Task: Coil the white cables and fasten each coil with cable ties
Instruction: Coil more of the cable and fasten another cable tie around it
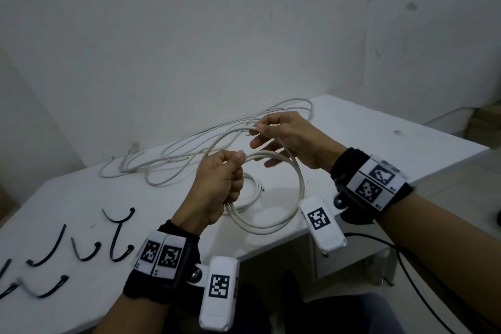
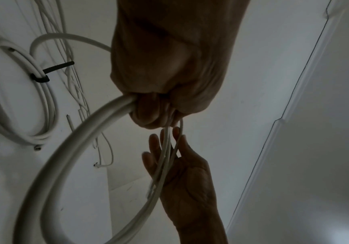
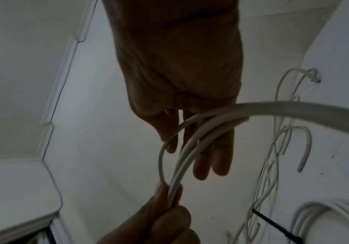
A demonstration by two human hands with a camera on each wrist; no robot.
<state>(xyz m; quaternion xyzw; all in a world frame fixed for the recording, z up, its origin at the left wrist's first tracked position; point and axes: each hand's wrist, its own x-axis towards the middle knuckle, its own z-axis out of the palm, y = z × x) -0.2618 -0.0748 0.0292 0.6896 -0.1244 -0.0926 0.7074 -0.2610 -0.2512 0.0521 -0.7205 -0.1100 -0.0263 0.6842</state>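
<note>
My left hand [image 1: 230,171] grips a few loops of white cable [image 1: 301,184] that hang as a coil over the table's [image 1: 379,144] front edge. The same hand [image 2: 169,74] shows from below, with the thick loops [image 2: 90,128] leaving its fist. My right hand [image 1: 257,130], just beyond and a little higher, pinches one strand between thumb and forefinger, its other fingers spread. In the right wrist view the strands [image 3: 190,145] cross those fingers [image 3: 211,156]. A finished coil [image 1: 256,184] lies on the table under my left hand, bound by a black tie [image 2: 41,78].
Loose white cables [image 1: 173,154] sprawl across the far half of the table, up to the wall. Several black cable ties [image 1: 57,244] lie at the near left. A black cord [image 1: 406,266] hangs below the table edge on the right.
</note>
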